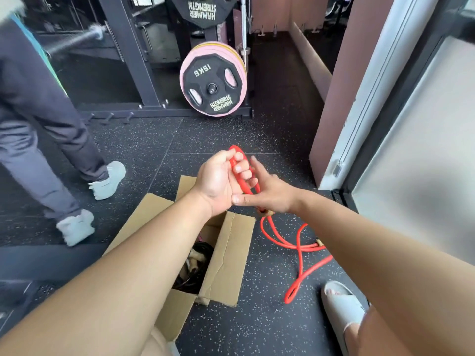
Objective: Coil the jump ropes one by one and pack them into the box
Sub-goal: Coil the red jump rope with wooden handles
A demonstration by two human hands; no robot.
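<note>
1. My left grip [221,178] is held up over the open cardboard box [228,255]. Its fingers are curled tight round several loops of the red jump rope [243,185].
2. My right grip [268,192] lies against the same bundle from the other side, with its forefinger stretched out along the loops and its thumb reaching across to touch the heel of the left grip. I cannot tell whether it is actually pinching the rope or only resting on it.
3. A pale wooden handle [267,213] of that rope pokes out just beneath the right grip.
4. The uncoiled part of the rope drops from the grips to the speckled black floor [144,142] to the right of the box. There it crosses over itself and ends in a narrow loop near my foot in a white slide [341,304].
5. A second wooden handle [320,242] lies on the floor, partly hidden by my right forearm.
6. Inside the box sits a black rope [203,249] with light handles, already coiled.
7. To the left another person [38,119] in dark trousers and pale shoes stands on the floor.
8. Behind the box a pink-rimmed 15KG weight plate [212,84] hangs on a dark rack.
</note>
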